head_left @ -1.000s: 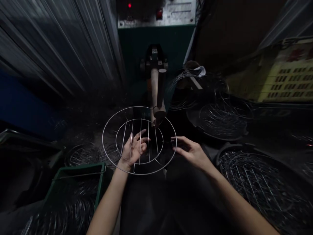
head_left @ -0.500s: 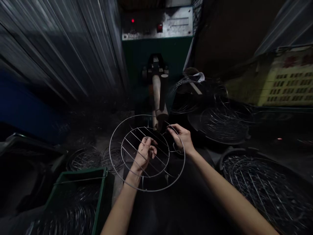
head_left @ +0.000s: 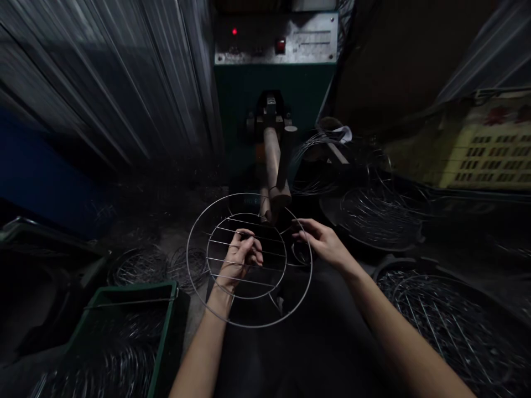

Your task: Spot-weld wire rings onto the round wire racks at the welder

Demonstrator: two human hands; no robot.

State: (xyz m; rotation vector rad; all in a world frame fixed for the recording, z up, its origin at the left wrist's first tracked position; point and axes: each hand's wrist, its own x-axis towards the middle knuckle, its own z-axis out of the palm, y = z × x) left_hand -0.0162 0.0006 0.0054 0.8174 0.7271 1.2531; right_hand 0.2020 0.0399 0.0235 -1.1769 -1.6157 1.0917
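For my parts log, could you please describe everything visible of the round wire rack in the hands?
The wire rack is thin, silvery metal: a large outer ring, a smaller inner ring and straight parallel cross wires running roughly side to side. It is held nearly flat in the air, its far edge below the machine arm. The left hand is closed on its cross wires; the right hand touches its right rim.

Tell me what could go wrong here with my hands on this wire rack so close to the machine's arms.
The right hand sits close beside the tips of the machine arms, so fingers could be pinched there.
The left hand grips thin cross wires of the wire rack; wire ends may prick it.
The light is dim, so thin wires are hard to judge.
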